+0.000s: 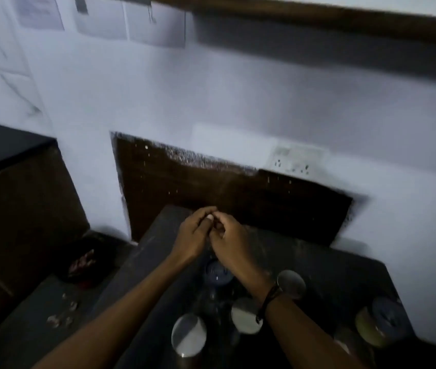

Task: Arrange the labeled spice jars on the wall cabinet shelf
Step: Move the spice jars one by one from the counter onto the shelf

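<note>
Both hands (211, 233) together, blurred; anything pinched hidden; jars (189, 334) dim.

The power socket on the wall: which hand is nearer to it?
Right. The right hand lies below and left of the power socket; the left hand is further left, touching the right.

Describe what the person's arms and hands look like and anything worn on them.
Both forearms are bare, with no sleeves in view. The left hand shows no ring, glove or band. The right hand is also ungloved; its wrist carries a thin dark band, like a thread or cord, with a loose end hanging down. The blur hides finer markings.
</note>
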